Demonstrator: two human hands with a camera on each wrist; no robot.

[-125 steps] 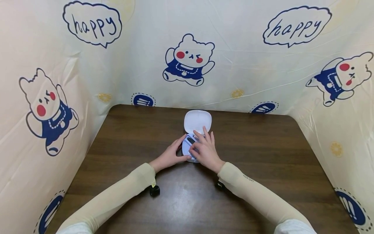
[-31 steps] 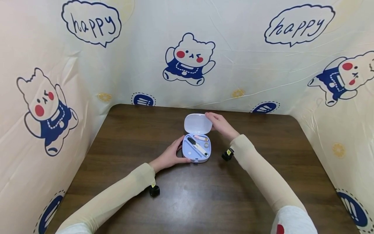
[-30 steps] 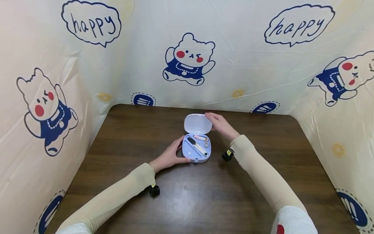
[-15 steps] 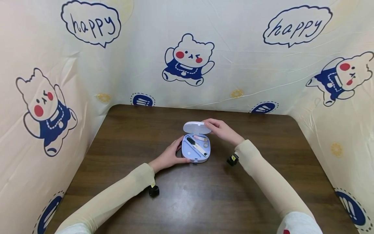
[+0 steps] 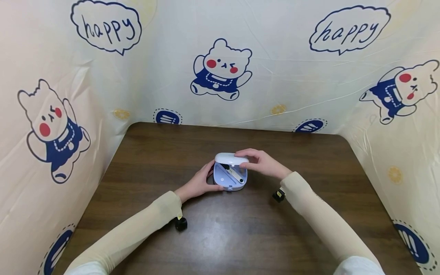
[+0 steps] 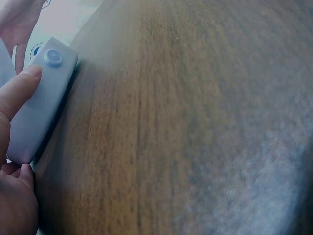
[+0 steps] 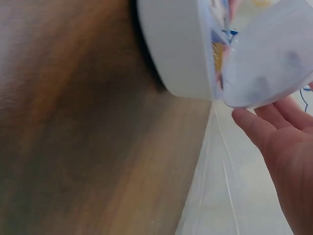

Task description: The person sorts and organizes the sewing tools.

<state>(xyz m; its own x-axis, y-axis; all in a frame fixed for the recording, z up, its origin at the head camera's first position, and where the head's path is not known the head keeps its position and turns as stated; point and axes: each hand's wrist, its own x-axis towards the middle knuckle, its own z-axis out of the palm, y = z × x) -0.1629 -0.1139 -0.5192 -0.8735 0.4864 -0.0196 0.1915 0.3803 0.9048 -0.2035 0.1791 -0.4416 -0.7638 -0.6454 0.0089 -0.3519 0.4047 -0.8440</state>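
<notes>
A small light-blue box (image 5: 221,184) with a hinged white lid (image 5: 226,158) sits on the table, the lid tilted partway down over it. My left hand (image 5: 198,185) grips the box's left side, its thumb along the front wall near a round button (image 6: 53,58). From the right, my right hand (image 5: 264,164) holds the lid's right edge between thumb and fingers. Inside lies a slim black-and-white tool (image 5: 236,175), its exact kind unclear. The lid hides the back of the box in the head view; an orange-and-pink item (image 7: 218,58) shows under it in the right wrist view.
The brown wooden table (image 5: 165,152) spreads around the box. A printed cloth (image 5: 292,76) with cartoon bears hangs behind it and at both sides. A black wrist camera sits under each forearm, the left one (image 5: 181,224) close above the tabletop.
About four seconds ago my right hand was inside the box. It has since taken the upright lid and swung it forward and down. My left hand has stayed on the box.
</notes>
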